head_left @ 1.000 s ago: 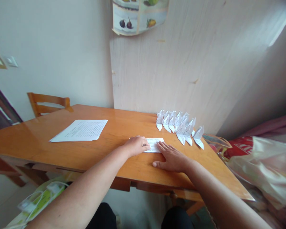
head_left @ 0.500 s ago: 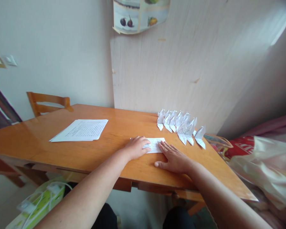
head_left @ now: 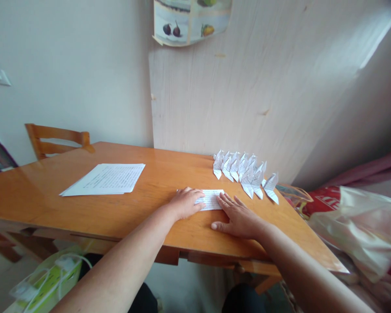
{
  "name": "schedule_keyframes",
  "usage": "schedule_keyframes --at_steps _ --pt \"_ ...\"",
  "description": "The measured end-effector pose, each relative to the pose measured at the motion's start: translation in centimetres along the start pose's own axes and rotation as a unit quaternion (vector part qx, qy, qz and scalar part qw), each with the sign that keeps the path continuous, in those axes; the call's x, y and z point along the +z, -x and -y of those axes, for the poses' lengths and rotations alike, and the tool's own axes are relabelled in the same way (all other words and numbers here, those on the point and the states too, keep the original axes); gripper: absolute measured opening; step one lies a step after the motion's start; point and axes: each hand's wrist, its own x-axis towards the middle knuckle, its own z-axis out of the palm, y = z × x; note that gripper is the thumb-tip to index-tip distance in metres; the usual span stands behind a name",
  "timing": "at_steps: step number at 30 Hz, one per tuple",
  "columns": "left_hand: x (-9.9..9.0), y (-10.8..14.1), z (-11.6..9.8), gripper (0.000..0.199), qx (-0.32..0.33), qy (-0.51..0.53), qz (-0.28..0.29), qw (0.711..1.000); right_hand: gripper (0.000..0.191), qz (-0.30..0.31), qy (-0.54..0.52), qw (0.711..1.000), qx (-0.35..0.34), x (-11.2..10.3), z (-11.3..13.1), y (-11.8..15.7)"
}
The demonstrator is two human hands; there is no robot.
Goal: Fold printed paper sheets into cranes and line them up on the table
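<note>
Covering printed paper (head_left: pixel 211 200) partly: hands (head_left: pixel 187 203) (head_left: pixel 240 217)

light: soft, moderate | glare: upper-right wall (head_left: pixel 355 56) | shadow: far right | edges: stretched, blurred

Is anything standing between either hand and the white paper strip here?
Nothing visible: the left hand and right hand both touch the paper strip; the folded paper figures stand farther back, to the right.

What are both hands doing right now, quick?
Left hand: open, lying slightly curved on the white rectangular printed paper, not gripping it.
Right hand: open, thumb spread, fingers on that paper's right end.
</note>
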Motion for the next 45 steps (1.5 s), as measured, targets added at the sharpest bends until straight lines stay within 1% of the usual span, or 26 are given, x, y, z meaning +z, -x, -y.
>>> schedule_keyframes --at_steps 2,4,6,9,12,18,25,32,40,43,45 --pt "0.0 -0.1 0.0 0.045 0.002 0.0 -0.005 1.0 0.114 -0.024 0.018 0.999 -0.014 0.0 0.8 0.3" --pt "0.1 -0.1 0.0 0.043 0.005 0.0 -0.009 1.0 0.111 -0.041 0.031 0.998 -0.041 0.2 1.9 0.6" --pt "0.1 -0.2 0.0 0.042 0.008 0.0 -0.012 1.0 0.109 -0.048 0.033 0.996 -0.065 0.5 3.1 0.9" --pt "0.2 -0.2 0.0 0.042 0.008 0.001 -0.016 1.0 0.107 -0.053 0.031 0.995 -0.076 1.0 4.4 1.2" --pt "0.3 -0.2 0.0 0.041 0.005 0.001 -0.018 1.0 0.109 -0.058 0.031 0.995 -0.07 1.3 4.9 1.2" --pt "0.1 -0.1 0.1 0.044 0.0 0.003 -0.014 1.0 0.111 -0.056 0.041 0.996 -0.055 1.2 4.8 1.3" --pt "0.0 -0.2 0.0 0.045 -0.003 0.003 -0.004 1.0 0.104 -0.062 0.07 0.995 -0.035 0.8 3.9 2.2" --pt "-0.3 -0.1 -0.1 0.046 -0.006 0.005 0.009 1.0 0.098 -0.075 0.092 0.993 0.004 0.6 1.7 3.5" --pt "-0.5 -0.1 -0.2 0.047 -0.008 0.004 0.015 1.0 0.092 -0.089 0.11 0.99 0.027 0.3 -0.7 4.7" --pt "-0.5 -0.1 -0.2 0.046 -0.008 0.002 0.012 1.0 0.081 -0.11 0.12 0.986 0.035 0.1 -1.6 4.0" --pt "-0.4 0.0 -0.2 0.045 -0.01 0.004 0.006 1.0 0.069 -0.126 0.109 0.985 0.039 0.0 -2.0 2.8"
